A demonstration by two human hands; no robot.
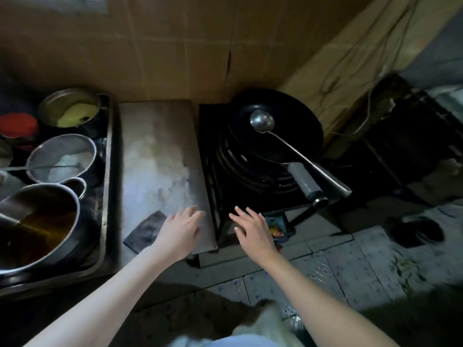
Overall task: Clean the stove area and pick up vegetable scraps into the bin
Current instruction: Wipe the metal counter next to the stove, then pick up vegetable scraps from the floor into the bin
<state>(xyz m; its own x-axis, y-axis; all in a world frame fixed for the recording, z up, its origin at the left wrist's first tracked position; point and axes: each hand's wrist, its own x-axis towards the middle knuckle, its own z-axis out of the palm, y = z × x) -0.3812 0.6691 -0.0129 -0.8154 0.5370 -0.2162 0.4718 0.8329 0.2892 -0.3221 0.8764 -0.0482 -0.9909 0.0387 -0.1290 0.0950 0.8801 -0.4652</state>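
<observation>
Looks like the very start of the job, as far as I can judge. Both hands are out in front with fingers spread and loose, holding nothing. The left hand (179, 231) is over the near right corner of the grey desk (155, 151), just beside a dark cloth (144, 231) lying flat there. I can't tell if the hand is actually touching the surface. The right hand (251, 227) hangs in front of the black stove (213, 171), near its front edge and not resting on anything.

On the stove, a black wok (288, 113) sits on the burner with a metal ladle (261, 120) in it. The ladle's handle pokes out to the right over the wok's grey grip. So nothing has been cleared off yet. The desk looks cloudy and smeared, which reads to me as unwiped, though the light is pretty bad.

The only scraps (404, 265) I can make out are some blurry greenish bits on the floor tiles off to the right, well apart from both hands. I honestly can't pick out a bin anywhere. Over on the left, a metal tray (106, 171) holds several pots, and none of them seem to be part of this.

So basically everything is left to do: grab the cloth, wipe the desk and stove, then collect the bits off the floor. My guess is the cloth comes first, since the left hand is right next to it.
</observation>
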